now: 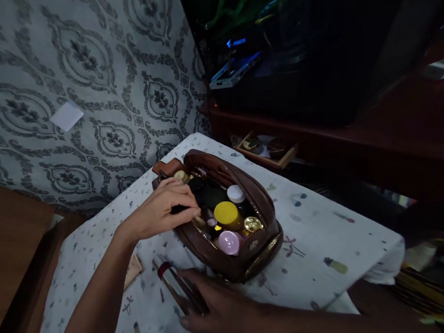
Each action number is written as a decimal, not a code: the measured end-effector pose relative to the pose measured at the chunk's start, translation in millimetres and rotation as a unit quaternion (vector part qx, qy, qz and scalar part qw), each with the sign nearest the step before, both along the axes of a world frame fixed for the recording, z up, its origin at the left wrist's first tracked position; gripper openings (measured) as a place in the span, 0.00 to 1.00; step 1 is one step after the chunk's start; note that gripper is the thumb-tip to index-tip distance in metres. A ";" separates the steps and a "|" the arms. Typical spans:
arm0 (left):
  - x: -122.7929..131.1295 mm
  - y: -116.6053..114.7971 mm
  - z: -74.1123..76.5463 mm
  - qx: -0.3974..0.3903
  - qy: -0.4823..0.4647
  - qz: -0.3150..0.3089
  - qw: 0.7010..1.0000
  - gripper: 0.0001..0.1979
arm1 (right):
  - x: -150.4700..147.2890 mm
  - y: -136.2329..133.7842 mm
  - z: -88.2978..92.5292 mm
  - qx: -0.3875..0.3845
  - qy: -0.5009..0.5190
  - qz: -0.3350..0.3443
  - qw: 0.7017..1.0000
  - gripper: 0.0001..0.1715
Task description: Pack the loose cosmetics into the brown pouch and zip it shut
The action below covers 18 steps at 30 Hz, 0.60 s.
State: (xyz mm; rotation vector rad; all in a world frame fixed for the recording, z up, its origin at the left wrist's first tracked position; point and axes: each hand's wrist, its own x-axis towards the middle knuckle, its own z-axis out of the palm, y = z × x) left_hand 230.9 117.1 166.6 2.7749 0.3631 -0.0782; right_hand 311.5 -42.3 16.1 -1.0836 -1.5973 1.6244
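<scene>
Cosmetics bag (257, 192), brown, zip-top, open, on printed tablecloth (316, 241); step in hand, apparently, handling at its mouth. Left hand (169, 205), nine o'clock, over the rim, pinch indeterminable; right hand (221, 305), seven o'clock, clamped round red-banded silver cylinder (172, 279). Next move likely calls for clearing the zippered rim; open room four o'clock, tablecloth edge near two.

From near and above, the one head view looks forward and down at the bag (264, 200).
</scene>
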 end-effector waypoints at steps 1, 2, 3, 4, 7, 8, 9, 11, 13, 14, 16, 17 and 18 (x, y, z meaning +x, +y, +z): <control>0.1 -0.3 -0.6 0.003 -0.004 -0.002 1.000 0.18 | 0.3 -0.5 0.8 0.003 0.000 0.001 1.000 0.47; 0.1 -0.8 -1.2 0.007 -0.007 -0.002 1.000 0.17 | 0.5 -1.2 1.4 0.009 -0.001 0.002 1.000 0.45; 0.0 -1.5 -1.8 0.011 -0.010 -0.002 1.000 0.17 | 0.6 -2.2 2.0 0.019 -0.005 0.001 1.000 0.43; -0.2 -2.2 -2.3 0.015 -0.011 0.000 1.000 0.16 | 0.5 -3.4 2.3 0.032 -0.017 0.001 0.999 0.41; -1.4 -4.2 -4.1 0.023 -0.024 0.003 0.999 0.16 | -2.8 -8.5 1.7 0.107 -0.117 0.019 0.987 0.36; -1.9 -4.6 -5.0 0.026 -0.031 0.002 0.999 0.16 | -5.4 -10.3 0.6 0.144 -0.167 0.032 0.975 0.36; -2.5 -4.9 -6.0 0.027 -0.039 0.001 0.999 0.16 | -8.8 -11.9 -1.4 0.183 -0.217 0.045 0.958 0.36; -3.7 -5.3 -8.1 0.028 -0.051 0.001 0.998 0.17 | -17.4 -14.1 -7.7 0.257 -0.294 0.050 0.919 0.40; -5.3 -5.6 -10.4 0.031 -0.057 0.006 0.998 0.18 | -26.0 -14.5 -16.6 0.310 -0.335 0.030 0.889 0.47; -6.3 -5.8 -11.6 0.032 -0.060 0.010 0.998 0.18 | -29.2 -14.1 -21.3 0.328 -0.346 0.019 0.879 0.50; -8.5 -6.4 -14.5 0.033 -0.071 0.016 0.997 0.17 | -32.6 -13.0 -29.0 0.353 -0.366 0.007 0.861 0.55; -9.7 -6.7 -16.3 0.033 -0.081 0.020 0.996 0.17 | -32.5 -13.1 -31.2 0.360 -0.376 0.007 0.854 0.57; -10.8 -6.9 -18.3 0.034 -0.092 0.024 0.995 0.16 | -31.1 -14.0 -32.0 0.367 -0.384 0.013 0.847 0.60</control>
